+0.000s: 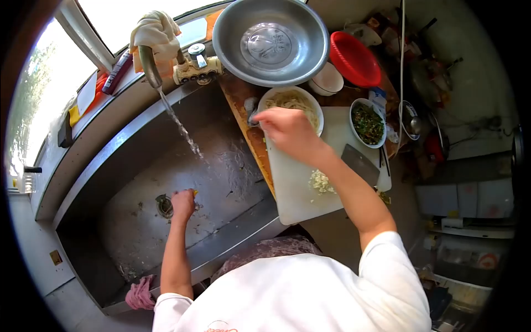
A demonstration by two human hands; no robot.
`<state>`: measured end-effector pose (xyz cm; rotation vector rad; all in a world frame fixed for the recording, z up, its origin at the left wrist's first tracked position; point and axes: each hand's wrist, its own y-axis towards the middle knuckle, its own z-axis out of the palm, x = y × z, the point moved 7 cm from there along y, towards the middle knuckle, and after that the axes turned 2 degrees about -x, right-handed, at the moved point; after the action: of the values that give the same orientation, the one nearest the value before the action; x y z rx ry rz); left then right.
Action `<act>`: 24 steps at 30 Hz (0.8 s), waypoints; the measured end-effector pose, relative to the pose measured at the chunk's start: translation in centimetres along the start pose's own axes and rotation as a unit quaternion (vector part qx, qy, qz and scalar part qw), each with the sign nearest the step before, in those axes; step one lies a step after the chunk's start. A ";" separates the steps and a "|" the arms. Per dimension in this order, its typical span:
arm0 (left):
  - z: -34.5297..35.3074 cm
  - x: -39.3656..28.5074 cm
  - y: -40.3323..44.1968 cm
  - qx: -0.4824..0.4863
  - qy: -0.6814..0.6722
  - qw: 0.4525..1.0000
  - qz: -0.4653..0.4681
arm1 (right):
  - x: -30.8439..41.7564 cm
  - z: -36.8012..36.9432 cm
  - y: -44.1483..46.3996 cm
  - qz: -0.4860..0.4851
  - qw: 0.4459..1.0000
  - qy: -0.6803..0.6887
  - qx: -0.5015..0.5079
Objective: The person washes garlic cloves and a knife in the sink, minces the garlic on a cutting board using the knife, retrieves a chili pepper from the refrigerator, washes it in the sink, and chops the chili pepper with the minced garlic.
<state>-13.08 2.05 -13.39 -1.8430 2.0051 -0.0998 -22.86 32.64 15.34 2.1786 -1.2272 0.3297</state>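
Observation:
Low in the metal sink (221, 191), my left hand (182, 205) is closed beside the drain (164, 206). A bit of something yellow (195, 192) shows at its fingers, too small to name. Water (180, 123) runs from the tap (148, 63) beyond it. My right hand (290, 131) reaches over a white bowl of pale strips (290, 99), its fingers pinched at a crumpled grey rag (250, 108) by the sink's edge. Below my right forearm, chopped pale pieces (321, 182) and a cleaver (359, 165) lie on the white cutting board (296, 207).
A large metal basin (235, 41) stands behind the bowl, with a red basin (354, 60) and a white bowl (326, 80) near it. A bowl of chopped greens (368, 123) is at right. A pink cloth (141, 293) hangs on the sink's front rim.

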 end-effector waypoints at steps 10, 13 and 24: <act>2.5 -1.7 -2.5 0.027 -0.113 0.989 -0.090 | -16.9 -11.7 -29.4 0.386 0.843 -0.306 0.215; 3.0 -3.3 -3.5 -0.033 -0.087 0.991 -0.092 | -18.4 -11.8 -35.8 0.399 0.819 -0.326 0.253; -0.9 -12.9 -7.9 -0.068 -0.311 0.928 -0.196 | -18.4 -14.0 -39.5 0.202 0.966 -0.159 0.009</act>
<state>-5.46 13.38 -6.76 -2.0069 1.2260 0.4652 1.40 69.11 2.04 2.0375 -1.8598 0.1557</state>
